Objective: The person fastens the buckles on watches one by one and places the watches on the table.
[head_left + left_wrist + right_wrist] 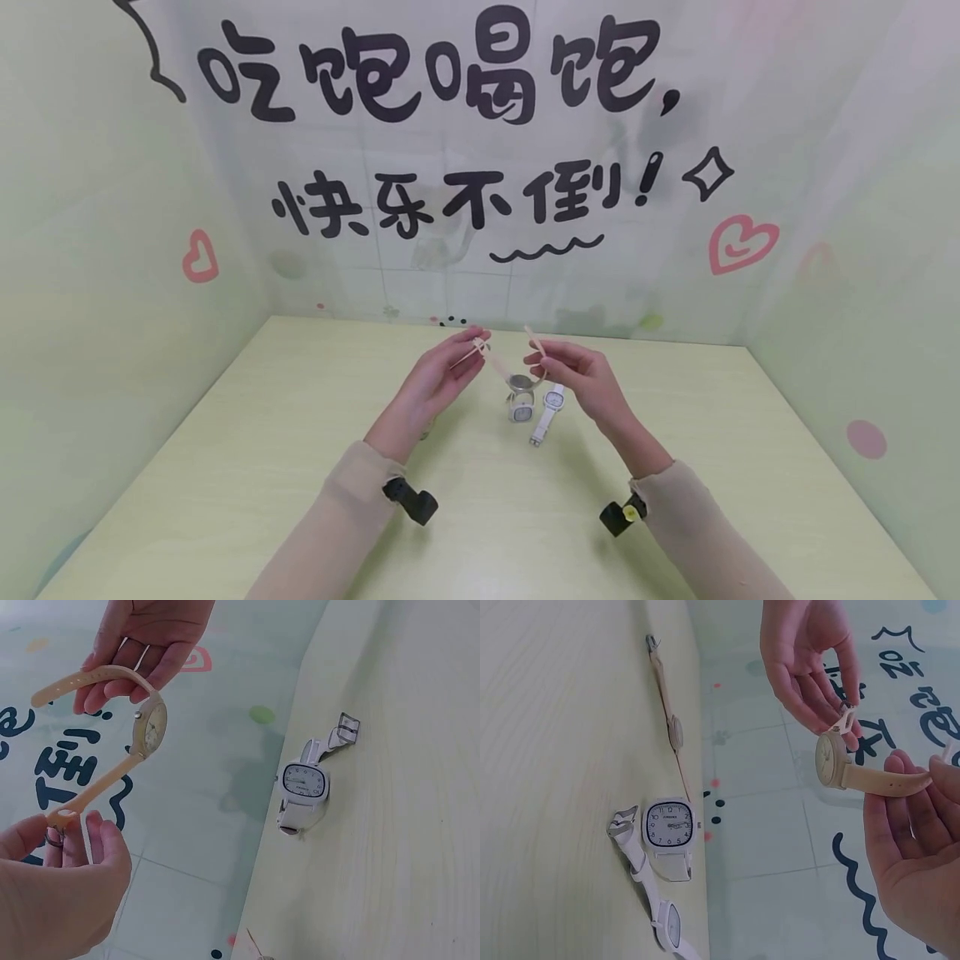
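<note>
Wall lettering (474,177) “吃饱喝饱,快乐不倒!”, beige watch (151,727) held aloft

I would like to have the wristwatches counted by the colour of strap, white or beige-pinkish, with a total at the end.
White straps: 2 (white wristwatch and its white neighbour)
Beige-pinkish straps: 2 (held wristwatch, thin-strapped wristwatch on the table)
Total: 4

Two white watches (669,825) (673,926), two beige watches (676,733) (829,759) (four in all), two hands (435,379) (588,383), two wrist cameras (411,502) (619,517), one table (495,542)
</note>
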Tool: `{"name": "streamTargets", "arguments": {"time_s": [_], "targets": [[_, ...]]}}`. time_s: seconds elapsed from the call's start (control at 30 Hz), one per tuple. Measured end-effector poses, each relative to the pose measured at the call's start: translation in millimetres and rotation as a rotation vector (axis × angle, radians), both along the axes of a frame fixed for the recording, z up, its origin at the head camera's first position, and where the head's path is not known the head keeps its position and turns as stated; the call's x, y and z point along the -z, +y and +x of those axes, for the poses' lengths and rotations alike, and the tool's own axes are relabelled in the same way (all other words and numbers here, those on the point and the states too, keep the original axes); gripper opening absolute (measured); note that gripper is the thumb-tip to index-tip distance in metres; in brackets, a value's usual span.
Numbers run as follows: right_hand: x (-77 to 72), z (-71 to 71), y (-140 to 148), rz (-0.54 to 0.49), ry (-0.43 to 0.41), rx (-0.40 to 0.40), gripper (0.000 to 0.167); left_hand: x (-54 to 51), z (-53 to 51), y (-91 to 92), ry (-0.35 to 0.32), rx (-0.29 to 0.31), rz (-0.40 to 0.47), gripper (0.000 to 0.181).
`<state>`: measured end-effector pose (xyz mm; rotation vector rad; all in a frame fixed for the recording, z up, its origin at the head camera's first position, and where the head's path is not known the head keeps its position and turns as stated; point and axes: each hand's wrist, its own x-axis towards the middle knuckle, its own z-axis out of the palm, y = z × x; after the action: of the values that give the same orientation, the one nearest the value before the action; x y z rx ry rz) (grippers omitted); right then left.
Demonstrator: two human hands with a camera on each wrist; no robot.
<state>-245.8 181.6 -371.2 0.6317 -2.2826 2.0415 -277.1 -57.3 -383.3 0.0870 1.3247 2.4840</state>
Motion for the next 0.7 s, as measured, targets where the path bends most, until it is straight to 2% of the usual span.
{"name": "streamTargets", "arguments": {"time_s": [0.23, 0.47, 0.7], "targets": [[1.8, -0.9, -1.6, 0.053, 0.025, -0.009, 0.036, 0.1, 0.2, 0.4, -0.002, -0.036, -0.052, 0.047], [3.0, -3.2, -2.6, 0.097, 0.045, -0.007, 0.034, 0.9, -0.2, 3.5, 0.039, -0.079, -0.114, 0.042], [2.0, -4.2, -4.1, 0.162, 0.089, 0.002, 0.032, -2.3, 2.2, 5.8, 0.052, -0.076, -0.106, 0.045]]}}
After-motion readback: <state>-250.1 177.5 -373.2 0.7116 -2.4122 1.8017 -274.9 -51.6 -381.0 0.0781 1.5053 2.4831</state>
